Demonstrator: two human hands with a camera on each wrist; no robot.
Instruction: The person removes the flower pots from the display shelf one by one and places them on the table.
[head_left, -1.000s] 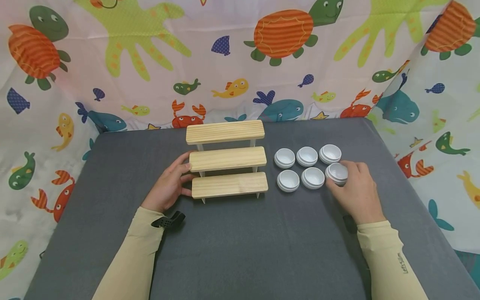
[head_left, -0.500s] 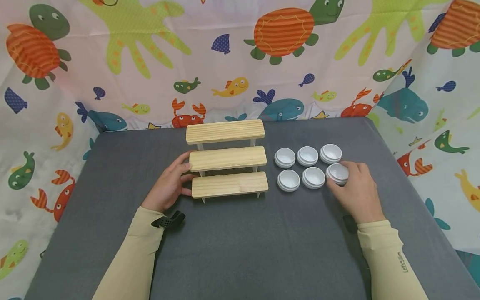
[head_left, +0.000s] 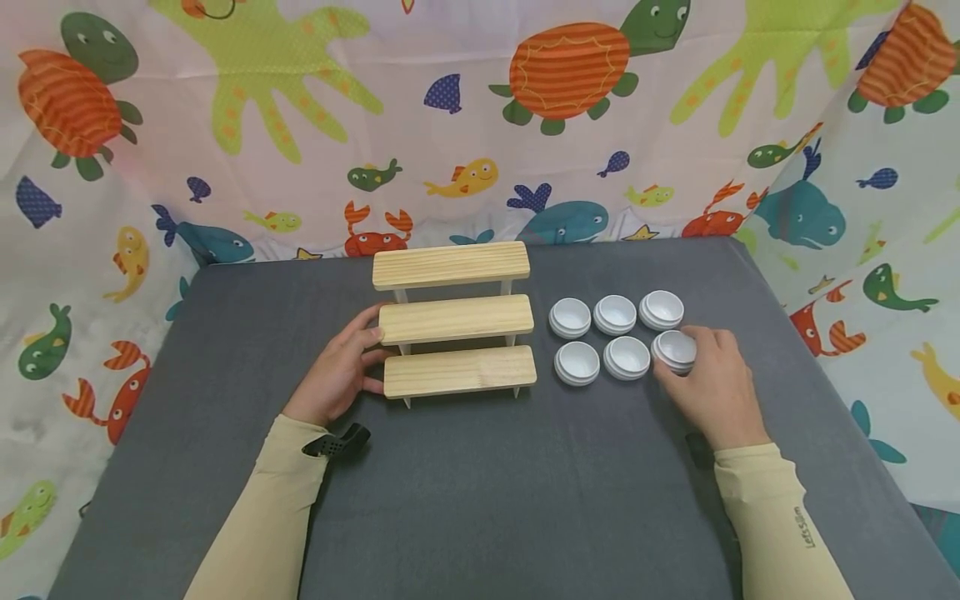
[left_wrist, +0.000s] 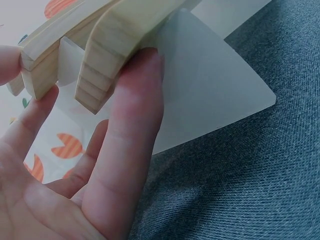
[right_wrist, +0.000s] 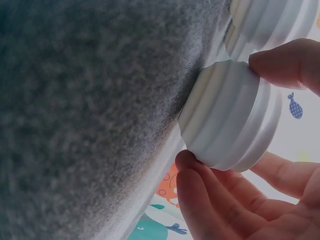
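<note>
A three-tier wooden display stand (head_left: 457, 319) with pale translucent side supports (left_wrist: 215, 85) stands on the dark grey cloth. At its left end my left hand (head_left: 334, 367) grips the middle board, thumb on top and fingers below; another finger lies under the front board. Right of the stand, several small white bowls (head_left: 577, 363) form two rows. My right hand (head_left: 712, 383) holds the front-row bowl at the right end (right_wrist: 230, 115) between thumb and fingers, and it sits on the cloth. Its side is ridged; whether it is one piece or a nested stack I cannot tell.
Grey cloth (head_left: 480, 500) covers the table. A curtain (head_left: 450, 108) printed with sea animals hangs behind and along both sides. The neighbouring bowls (head_left: 626, 357) stand close to the held one, to its left and behind it.
</note>
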